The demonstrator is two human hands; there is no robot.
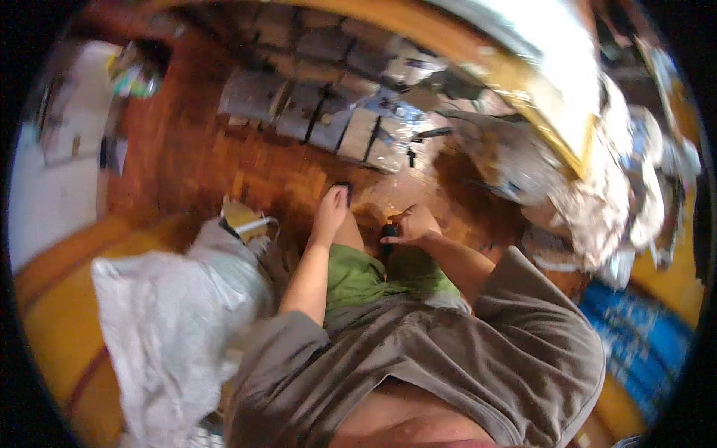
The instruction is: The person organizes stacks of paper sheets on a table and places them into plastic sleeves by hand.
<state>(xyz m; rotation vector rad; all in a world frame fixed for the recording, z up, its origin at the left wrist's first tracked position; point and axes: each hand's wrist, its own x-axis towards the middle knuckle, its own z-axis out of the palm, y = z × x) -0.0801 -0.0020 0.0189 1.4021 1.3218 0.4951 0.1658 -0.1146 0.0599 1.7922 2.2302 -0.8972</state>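
Two bare hands show: the right hand (415, 225) has its grip closed round one short black object (390, 231), smooth-looking and roughly cylindrical like a handle, though blur hides its exact kind; the object sits just above the right leg of a pair of green shorts (355, 276). The left hand (331, 209) is by the left knee, with one small dark item (343, 192) at its fingertips; whether its grip pinches that or only touches it, I cannot tell. Below spreads the reddish-brown parquet floor (175, 142), laid in small wooden blocks. Toward its far edge lie flat, rectangular grey-and-beige packs (314, 112), at least three in the nearest row, crossed by dark bands and partly glossy. At the upper right stands one bench (515, 82) with a yellow-brown wooden edge and a bright white top; near its closest corner are crumpled pale plastic bags (597, 209), too blurred to count. At lower left is one wrinkled white sack (164, 313), and at lower right a blue patterned stretch of material (642, 328).
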